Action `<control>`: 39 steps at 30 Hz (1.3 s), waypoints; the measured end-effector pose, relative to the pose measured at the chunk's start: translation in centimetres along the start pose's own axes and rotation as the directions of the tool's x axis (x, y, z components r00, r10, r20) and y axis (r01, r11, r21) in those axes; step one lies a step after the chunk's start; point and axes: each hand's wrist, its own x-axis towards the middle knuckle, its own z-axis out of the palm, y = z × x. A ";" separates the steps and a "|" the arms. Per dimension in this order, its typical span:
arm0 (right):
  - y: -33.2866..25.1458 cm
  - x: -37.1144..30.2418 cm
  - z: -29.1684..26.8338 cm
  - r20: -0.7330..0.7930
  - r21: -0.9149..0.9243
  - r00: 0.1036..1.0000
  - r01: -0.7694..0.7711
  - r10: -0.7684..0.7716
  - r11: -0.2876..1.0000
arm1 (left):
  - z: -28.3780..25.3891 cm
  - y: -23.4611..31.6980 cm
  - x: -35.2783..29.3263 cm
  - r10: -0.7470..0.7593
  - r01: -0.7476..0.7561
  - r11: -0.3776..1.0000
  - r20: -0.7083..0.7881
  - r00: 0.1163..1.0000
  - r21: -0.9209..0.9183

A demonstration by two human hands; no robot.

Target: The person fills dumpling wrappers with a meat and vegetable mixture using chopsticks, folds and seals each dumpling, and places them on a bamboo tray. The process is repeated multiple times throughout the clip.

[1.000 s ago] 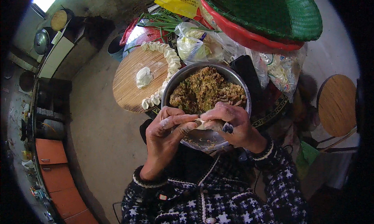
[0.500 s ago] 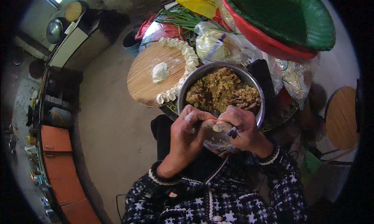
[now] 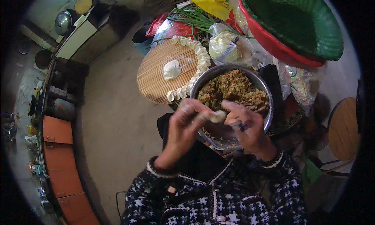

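Observation:
Both hands meet over the near rim of a steel bowl full of chopped brown-green filling. My left hand and my right hand pinch a small pale dumpling between their fingertips. A dark ring shows on a finger of my right hand. Left of the bowl lies a round bamboo board with a curved row of finished dumplings along its right edge and a lump of dough in its middle.
A green basket nested in a red one sits at the upper right, over plastic bags and green onions. A round wooden stool stands at right. Orange cabinets and pots line the left wall.
Both hands have stayed together on the dumpling, working its edge. The view has shifted, so the bowl and board sit a little farther right and higher.

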 end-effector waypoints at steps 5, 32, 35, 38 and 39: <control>-0.3 -0.4 -3.0 -0.185 0.247 0.930 -0.268 0.317 0.931 | -9.6 -2.8 2.2 -0.167 0.163 0.986 -0.163 0.972 -0.042; 0.1 -0.7 -8.8 -0.030 -0.038 0.927 -0.375 0.374 0.926 | -15.2 -10.9 7.4 -0.065 0.197 0.800 -0.245 0.967 0.566; -0.4 -0.6 -9.0 0.081 -0.100 0.934 -0.341 0.349 0.935 | -14.8 -11.5 10.1 -0.005 0.096 0.760 -0.142 0.990 0.643; -0.6 -0.5 -9.0 0.159 -0.133 0.963 -0.198 0.218 0.971 | -14.2 -12.4 13.0 0.009 0.100 0.701 -0.149 0.989 0.706; -0.5 -0.4 -9.0 0.195 -0.143 0.958 -0.186 0.212 0.972 | -14.0 -12.8 13.8 0.029 0.095 0.675 -0.155 0.987 0.732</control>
